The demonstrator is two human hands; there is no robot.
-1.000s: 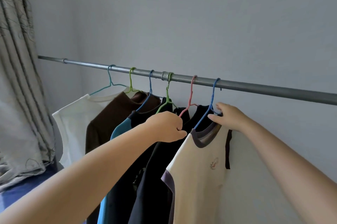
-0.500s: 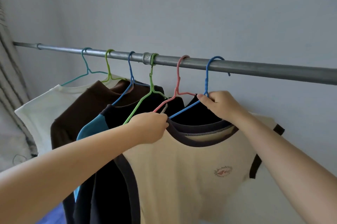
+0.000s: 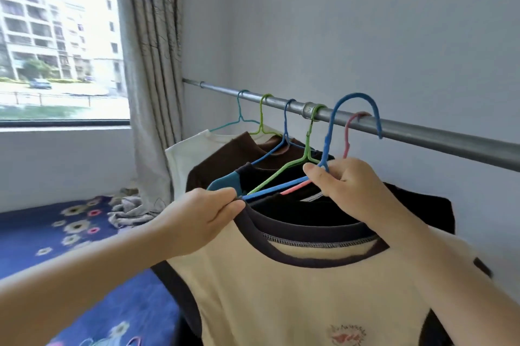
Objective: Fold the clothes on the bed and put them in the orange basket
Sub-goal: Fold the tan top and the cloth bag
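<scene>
Blue hanger (image 3: 326,145) with cream shirt (image 3: 295,289) in both hands' grip, hook clear above rail (image 3: 422,133).

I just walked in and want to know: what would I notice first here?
First, two hands in the middle: the left hand pinches the cream T-shirt's dark collar and the right hand grips its blue hanger, hook raised off the metal rail. More shirts hang behind, with a bright window at left.
</scene>
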